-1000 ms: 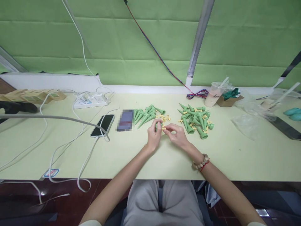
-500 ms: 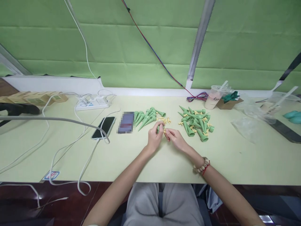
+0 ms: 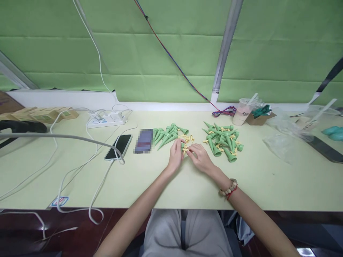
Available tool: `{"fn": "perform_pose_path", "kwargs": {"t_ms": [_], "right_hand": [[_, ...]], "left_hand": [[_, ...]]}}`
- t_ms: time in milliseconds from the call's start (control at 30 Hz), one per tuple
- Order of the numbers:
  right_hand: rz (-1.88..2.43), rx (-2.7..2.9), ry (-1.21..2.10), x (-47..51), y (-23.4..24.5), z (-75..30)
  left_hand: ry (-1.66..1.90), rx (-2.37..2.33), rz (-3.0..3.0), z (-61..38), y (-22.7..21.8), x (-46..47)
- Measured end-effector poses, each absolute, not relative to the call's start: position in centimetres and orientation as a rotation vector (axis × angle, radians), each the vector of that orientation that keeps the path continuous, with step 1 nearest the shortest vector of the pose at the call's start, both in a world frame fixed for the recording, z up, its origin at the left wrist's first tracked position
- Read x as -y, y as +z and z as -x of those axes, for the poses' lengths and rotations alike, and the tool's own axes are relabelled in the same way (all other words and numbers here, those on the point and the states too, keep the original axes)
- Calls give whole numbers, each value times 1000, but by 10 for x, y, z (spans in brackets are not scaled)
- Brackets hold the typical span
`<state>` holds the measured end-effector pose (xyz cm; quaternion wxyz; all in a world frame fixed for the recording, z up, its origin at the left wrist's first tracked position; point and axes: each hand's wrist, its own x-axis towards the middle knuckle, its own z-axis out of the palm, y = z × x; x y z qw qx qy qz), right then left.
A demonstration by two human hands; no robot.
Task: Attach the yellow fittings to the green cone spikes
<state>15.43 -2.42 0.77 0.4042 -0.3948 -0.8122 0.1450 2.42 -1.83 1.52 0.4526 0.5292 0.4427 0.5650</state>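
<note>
Seated at the near edge of the tabletop (image 3: 160, 185), you reach both forearms forward, a beaded bracelet (image 3: 229, 187) on your right wrist. Your left hand (image 3: 175, 155) and right hand (image 3: 199, 157) meet at the middle of the tabletop, knuckles almost touching. The left fingers are closed around a green cone (image 3: 182, 145), held upright with its wide end showing. The right fingers pinch a small yellow piece (image 3: 184, 152) against that cone, just below the wide end.

To do this step well, judging from the grip, hold the cone steady in your left hand and let only the right fingers move. Line the yellow piece up squarely before you press, and work low over the tabletop so a dropped piece does not go far.

Just beyond your fingertips lie loose yellow pieces (image 3: 188, 137). To their left is a row of green cones (image 3: 166, 132) with tips pointing toward you, and to their right a looser heap of cones (image 3: 224, 141) mixed with yellow bits.

Further left, a phone (image 3: 118, 146) lies on its cable, with a white power strip (image 3: 106, 119) behind it. At the far right stand a plastic cup (image 3: 242, 111) and a small cardboard box (image 3: 259, 116). A green fabric backdrop (image 3: 171, 53) closes the scene.
</note>
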Motion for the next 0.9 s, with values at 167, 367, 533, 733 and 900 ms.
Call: {"fn": "perform_pose_path", "kwargs": {"t_ms": [167, 367, 533, 733, 900], "right_hand": [[944, 1821, 681, 29, 10, -149], [870, 1627, 1100, 31, 15, -145], [855, 1590, 1175, 31, 12, -144], [1006, 1746, 877, 34, 11, -144], [1109, 1837, 689, 36, 13, -146]], "left_hand": [[1500, -1085, -1465, -22, 10, 25], [1549, -1169, -1756, -14, 3, 28], [1594, -1141, -1944, -11, 3, 26], [1566, -1112, -1622, -19, 11, 23], [1546, -1102, -1420, -24, 20, 23]]}}
